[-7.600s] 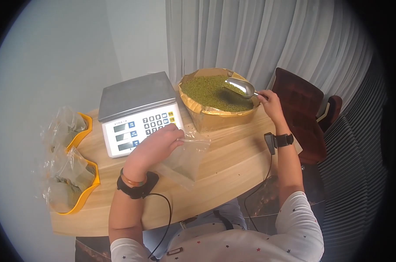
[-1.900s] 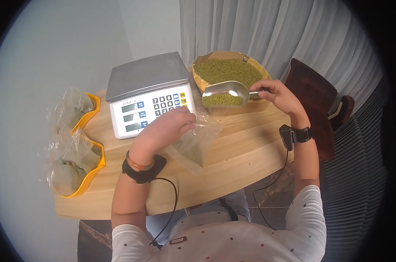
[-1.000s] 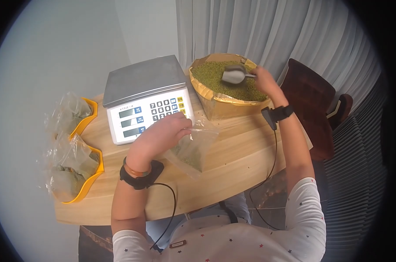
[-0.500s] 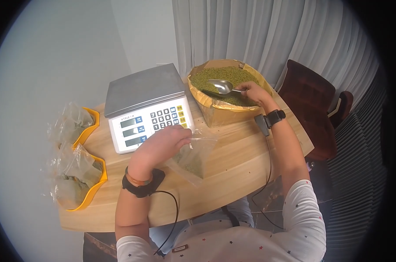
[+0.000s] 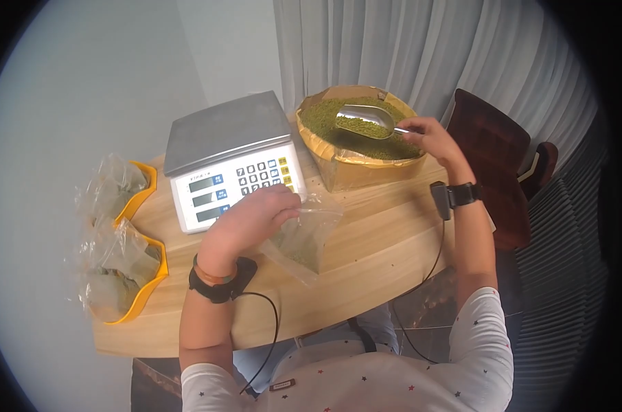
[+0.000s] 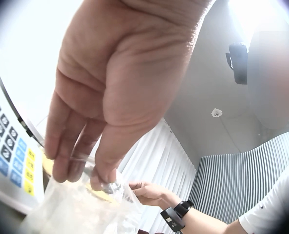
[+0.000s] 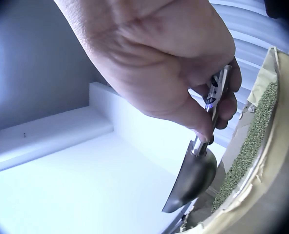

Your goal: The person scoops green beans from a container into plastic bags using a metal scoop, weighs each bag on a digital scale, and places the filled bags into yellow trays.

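Note:
In the head view my right hand (image 5: 431, 141) grips the handle of a metal scoop (image 5: 386, 127), which holds small green beans and is raised over the box. The cardboard box (image 5: 338, 175), lined with yellow tape at its rim, is filled with the same green beans (image 5: 318, 120). The right wrist view shows the scoop (image 7: 193, 180) from its side, fingers curled round the handle. My left hand (image 5: 259, 216) pinches the top edge of a clear plastic bag (image 5: 304, 240) in front of the scale; some beans lie low in it. The left wrist view shows thumb and fingers at the bag's (image 6: 81, 209) mouth.
A white scale (image 5: 187, 182) with a grey platform (image 5: 225, 130) stands left of the box. Two yellow holders (image 5: 141, 295) with filled plastic bags (image 5: 112, 288) stand at the table's left. A dark red chair (image 5: 489, 144) is at the right, and cables run from both wrists.
The scoop was near the bag with beans, then went back over the box and down to the beans; now it is lifted, loaded again. The left hand keeps its hold on the bag.

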Demonstrator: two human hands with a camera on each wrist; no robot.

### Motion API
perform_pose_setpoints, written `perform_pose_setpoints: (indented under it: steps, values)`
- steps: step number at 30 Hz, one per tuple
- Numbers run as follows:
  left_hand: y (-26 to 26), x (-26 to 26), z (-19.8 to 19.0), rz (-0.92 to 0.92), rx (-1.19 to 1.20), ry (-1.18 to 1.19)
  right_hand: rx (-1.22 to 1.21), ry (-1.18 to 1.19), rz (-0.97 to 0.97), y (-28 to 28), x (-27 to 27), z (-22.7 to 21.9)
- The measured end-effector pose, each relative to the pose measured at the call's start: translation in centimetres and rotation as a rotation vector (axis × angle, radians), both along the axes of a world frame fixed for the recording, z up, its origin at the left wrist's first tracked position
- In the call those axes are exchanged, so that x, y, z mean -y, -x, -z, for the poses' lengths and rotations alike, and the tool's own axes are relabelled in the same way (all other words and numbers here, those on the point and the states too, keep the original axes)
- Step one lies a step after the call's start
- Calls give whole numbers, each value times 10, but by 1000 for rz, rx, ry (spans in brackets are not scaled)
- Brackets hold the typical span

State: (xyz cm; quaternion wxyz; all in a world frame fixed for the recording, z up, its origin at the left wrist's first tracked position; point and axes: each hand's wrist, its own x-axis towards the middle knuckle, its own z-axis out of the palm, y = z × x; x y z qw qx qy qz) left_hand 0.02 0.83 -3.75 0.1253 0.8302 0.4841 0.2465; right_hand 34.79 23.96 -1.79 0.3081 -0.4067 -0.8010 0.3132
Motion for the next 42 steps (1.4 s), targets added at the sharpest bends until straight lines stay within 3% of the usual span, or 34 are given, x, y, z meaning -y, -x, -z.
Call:
perform_pose_setpoints:
  steps: [8, 12, 14, 21, 24, 29, 33, 36, 40, 42]
  values:
    - [-1, 0, -1, -1, -12, 14, 26, 175, -239, 11, 54, -36]
    - [0, 1, -2, 7, -3, 25, 198, 24, -352, 32, 83, -46]
    - [-1, 1, -2, 17, 5, 14, 316, -223, -378, 42, 95, -48]
    - [1, 0, 0, 32, 0, -25, 473, -646, -316, 65, 150, -60]
    - [2, 2, -3, 38, -1, -7, 401, -794, -229, 66, 155, -59]
    - [0, 12, -18, -50, -89, 150, 436, -852, 32, 43, 127, -70]
    - [7, 17, -24, -3, -5, 40, 611, -796, 290, 18, 83, -64]
    - [9, 23, -34, 9, 46, -20, 723, -996, 371, -2, 44, -34]
    - [15, 31, -45, 6, 73, -28, 913, -1065, 432, -13, 18, -1]
    - [17, 33, -47, 8, 91, -37, 1006, -1034, 318, -17, 10, 16]
